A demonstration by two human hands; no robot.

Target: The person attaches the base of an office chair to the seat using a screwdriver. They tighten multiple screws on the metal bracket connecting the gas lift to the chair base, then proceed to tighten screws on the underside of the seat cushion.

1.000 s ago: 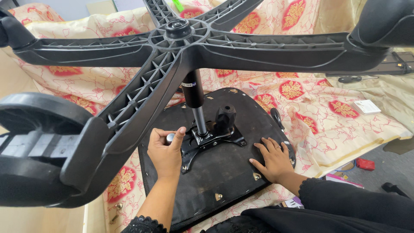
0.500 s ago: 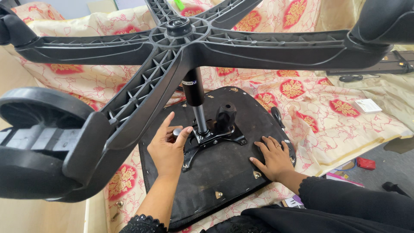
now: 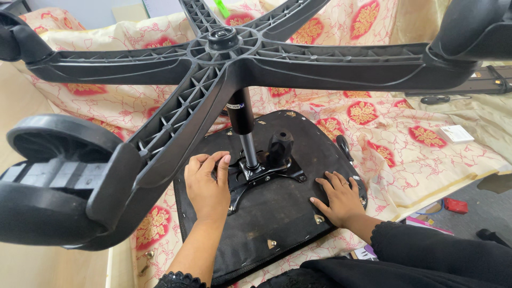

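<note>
Across the top of the view spreads one black star-shaped chair base (image 3: 234, 58), turned wheels-up, with five ribbed arms leaving its hub; three wheels show, a big one at the near left (image 3: 56, 181), one at the far left (image 3: 16, 40) and one at the upper right (image 3: 474, 26), and the other two arm ends run out of sight. Beneath it lies one patterned cloth (image 3: 405, 138), cream with red and gold medallions, covering what seems a bed or sofa. On that cloth rests one upturned seat (image 3: 277, 208), its black underside facing up. One gas cylinder (image 3: 242, 125) joins the hub to one black metal plate (image 3: 261, 173) bolted at the seat's middle, and one black knob (image 3: 280, 145) stands just beside the cylinder.

The left hand (image 3: 208, 184) sits at the plate's left edge, fingers curled together as if pinching something small; what it pinches is hidden behind the fingers. The right hand (image 3: 341, 200) lies flat and spread on the seat, pressing it down.

As a judgement, the step in hand is fastening at the plate's left side, with the seat steadied. The next move calls for a fine, straight turn of the fingertips while the right hand keeps firm pressure, since the heavy base overhead could tip the seat.
</note>
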